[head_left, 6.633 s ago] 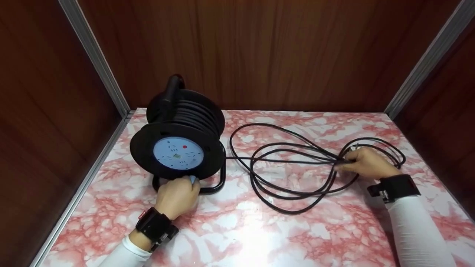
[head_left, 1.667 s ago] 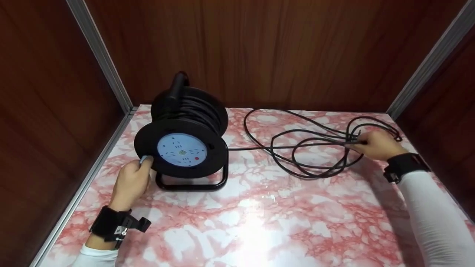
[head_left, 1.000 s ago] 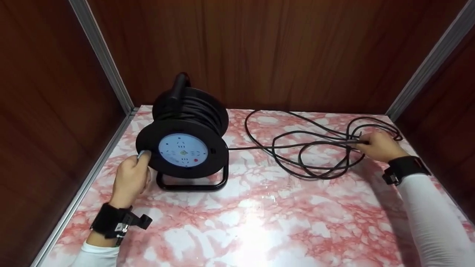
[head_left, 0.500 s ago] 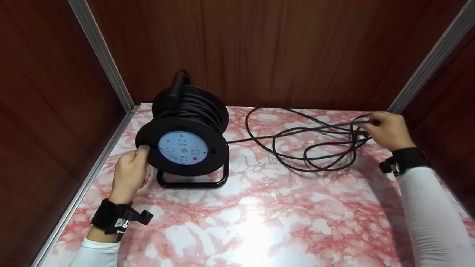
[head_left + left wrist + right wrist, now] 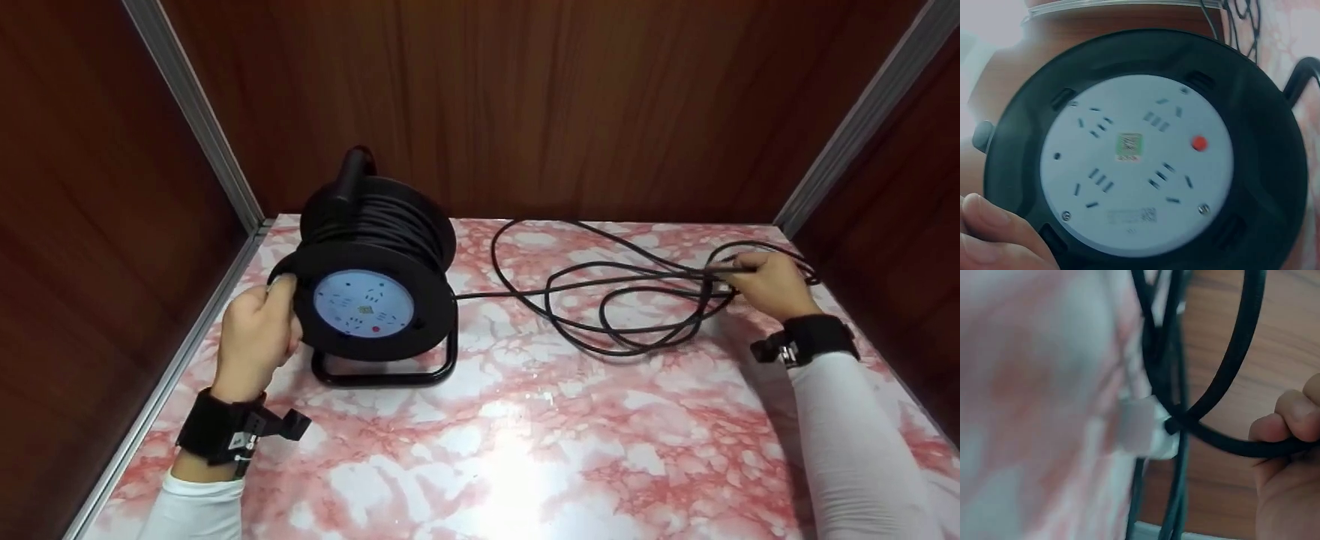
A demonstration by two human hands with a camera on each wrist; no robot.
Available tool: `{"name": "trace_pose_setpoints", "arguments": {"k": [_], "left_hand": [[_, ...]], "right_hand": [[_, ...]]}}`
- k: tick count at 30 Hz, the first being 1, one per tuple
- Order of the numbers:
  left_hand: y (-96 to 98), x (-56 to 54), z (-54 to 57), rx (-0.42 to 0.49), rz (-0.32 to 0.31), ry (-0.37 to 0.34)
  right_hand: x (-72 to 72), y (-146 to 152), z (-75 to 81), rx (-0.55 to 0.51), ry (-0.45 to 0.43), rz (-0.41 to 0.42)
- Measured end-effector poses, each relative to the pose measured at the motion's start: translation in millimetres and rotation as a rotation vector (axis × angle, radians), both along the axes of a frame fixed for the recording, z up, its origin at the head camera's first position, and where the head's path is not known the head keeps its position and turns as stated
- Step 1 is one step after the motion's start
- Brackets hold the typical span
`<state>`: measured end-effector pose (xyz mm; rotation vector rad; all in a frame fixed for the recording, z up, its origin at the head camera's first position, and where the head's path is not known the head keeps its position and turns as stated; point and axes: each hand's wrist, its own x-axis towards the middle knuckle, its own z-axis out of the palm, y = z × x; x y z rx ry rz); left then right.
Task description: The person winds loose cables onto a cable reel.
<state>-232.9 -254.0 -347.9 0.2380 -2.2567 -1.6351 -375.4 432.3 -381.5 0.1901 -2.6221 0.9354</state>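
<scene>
A black cable reel [image 5: 431,315] with a pale blue socket face [image 5: 364,302] and a red button stands upright on its tube frame at the left. My left hand [image 5: 259,330] pinches the reel's winding knob at the left edge of the disc; the fingers mostly hide the knob. In the left wrist view the fingers [image 5: 1002,236] curl beside the disc's rim. On the right, my right hand [image 5: 772,285] pinches the black cable [image 5: 525,292], which runs from the reel. In the right wrist view the cable [image 5: 1241,447] passes between thumb and fingers.
Loose cable loops [image 5: 622,352] lie on the red-and-white marbled table [image 5: 450,465]. A white plug-like piece [image 5: 1148,427] sits among the loops near the right hand. Dark wood panels [image 5: 480,112] with metal corner posts [image 5: 202,112] close in the back and sides.
The reel's face has turned clockwise, its red button shifting from upper right to the bottom. My left hand has gone round with the knob. The right hand rose with the cable, then lowered.
</scene>
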Motion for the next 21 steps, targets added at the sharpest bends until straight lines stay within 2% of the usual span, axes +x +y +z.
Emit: {"name": "trace_pose_setpoints", "arguments": {"k": [3, 5, 7, 11, 13, 16, 18, 21], "left_hand": [[2.8, 0.6, 5.6, 0.070, -0.034, 0.015], [4.7, 1.2, 9.4, 0.097, -0.042, 0.021], [7.1, 2.3, 13.3, 0.092, -0.039, 0.015], [14.2, 4.0, 22.9, 0.061, -0.034, 0.034], [18.5, 4.6, 28.5, 0.040, -0.037, 0.047], [24.8, 6.6, 35.2, 0.008, -0.035, 0.057], [28.4, 8.0, 38.1, -0.015, -0.033, 0.056], [32.7, 9.7, 40.3, -0.037, -0.030, 0.062]], "right_hand": [[-1.3, -4, 10.5, -0.080, 0.056, 0.005], [-2.9, -4, 13.5, -0.094, 0.064, 0.013], [-3.9, -1, 12.3, -0.018, 0.024, 0.017], [-6.7, 7, 6.5, 0.214, -0.140, 0.089], [-8.0, 8, 9.0, 0.260, -0.172, 0.131], [-9.3, 3, 21.3, 0.212, -0.098, 0.141], [-9.4, -1, 30.2, 0.136, -0.038, 0.119], [-9.2, -1, 35.0, 0.092, -0.011, 0.107]]}}
